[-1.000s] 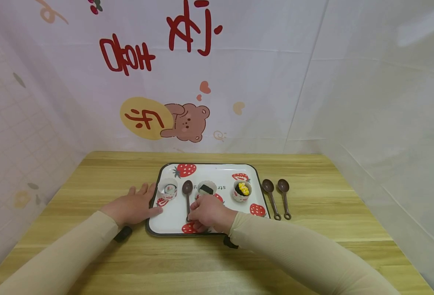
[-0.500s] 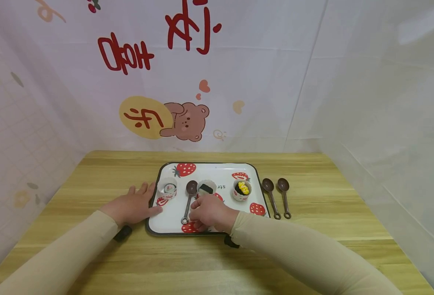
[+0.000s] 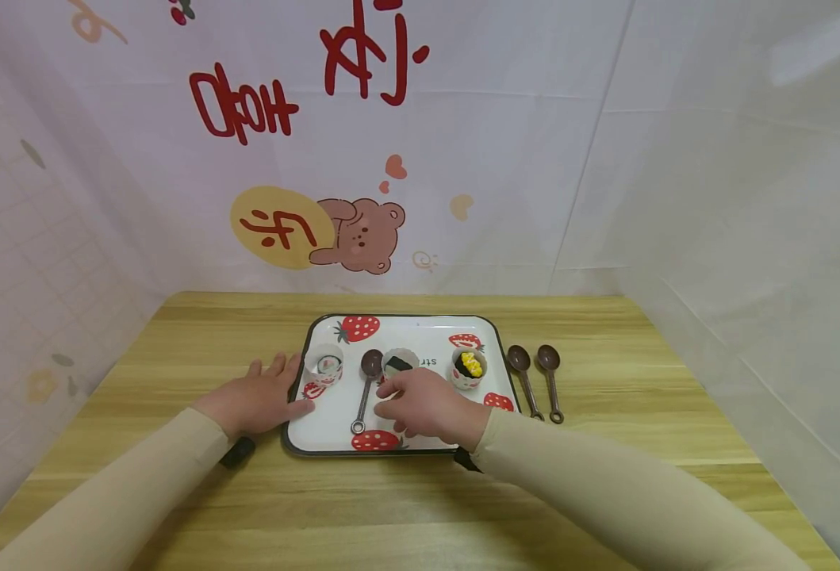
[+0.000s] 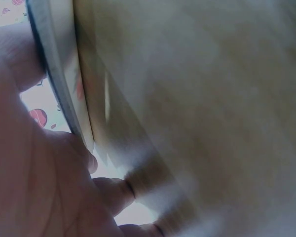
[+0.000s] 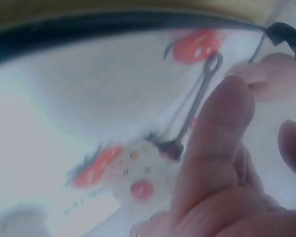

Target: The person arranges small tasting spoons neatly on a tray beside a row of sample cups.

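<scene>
A brown spoon (image 3: 365, 396) lies on the white strawberry-print tray (image 3: 327, 436), its bowl close beside the middle paper cup (image 3: 393, 355). My right hand (image 3: 430, 408) is just right of the spoon's handle, loosely bent, with nothing held. In the right wrist view a gap shows between the fingers (image 5: 214, 133) and the thumb. My left hand (image 3: 255, 400) rests at the tray's left edge, thumb over the rim, fingers straight outside it. A toy sushi roll sits in the left paper cup (image 3: 324, 379); the right paper cup (image 3: 466, 382) holds a yellow-topped black piece.
Two more brown spoons, one (image 3: 521, 362) nearer the tray and one (image 3: 549, 362) farther out, lie on the wooden table (image 3: 619, 381) to its right. A white printed cloth (image 3: 491, 159) hangs behind and along both sides.
The spoon's bowl has swung right toward the middle cup and its handle end left. My right hand has let go of the handle and drawn back to the right. My left hand stays put.
</scene>
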`<state>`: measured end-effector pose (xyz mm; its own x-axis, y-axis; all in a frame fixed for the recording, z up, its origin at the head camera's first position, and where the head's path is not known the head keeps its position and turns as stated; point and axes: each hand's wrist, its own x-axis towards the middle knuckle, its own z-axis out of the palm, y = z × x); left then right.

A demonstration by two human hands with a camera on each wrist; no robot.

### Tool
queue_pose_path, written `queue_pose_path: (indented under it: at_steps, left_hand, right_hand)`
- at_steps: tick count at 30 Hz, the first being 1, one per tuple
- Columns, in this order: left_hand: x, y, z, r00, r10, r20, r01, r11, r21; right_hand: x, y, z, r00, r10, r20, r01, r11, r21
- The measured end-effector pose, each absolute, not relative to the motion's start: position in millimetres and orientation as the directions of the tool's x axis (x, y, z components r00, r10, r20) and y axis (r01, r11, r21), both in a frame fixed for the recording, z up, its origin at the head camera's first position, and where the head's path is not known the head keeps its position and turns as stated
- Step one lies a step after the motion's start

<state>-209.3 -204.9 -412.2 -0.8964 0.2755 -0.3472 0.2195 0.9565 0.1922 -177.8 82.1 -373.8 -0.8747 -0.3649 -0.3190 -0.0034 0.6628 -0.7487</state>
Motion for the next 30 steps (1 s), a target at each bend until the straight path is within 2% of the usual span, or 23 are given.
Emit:
queue_pose_path:
  at_steps: [11, 18, 30]
  left_hand:
    - [-210.7, -203.9, -412.2, -0.897, 0.259, -0.359, 0.203, 0.962, 0.185]
    - [-210.2, -203.7, -411.5, -0.896, 0.257, -0.362, 0.196, 0.961, 0.197]
    - [-209.9, -204.6, -410.6, -0.895, 0.264, -0.361, 0.202, 0.959, 0.201]
  right_hand:
    - [-180.5, 123.5, -349.3, -0.922, -0.337, -0.190, -0.094, 0.673, -0.733]
    - [-187.4, 154.9, -340.3, -0.956, -0.280, -0.090, -0.170, 0.776, -0.607]
    - [-198.4, 211.4, -344.9, -0.981, -0.196, -0.002, -0.175, 0.881, -0.439]
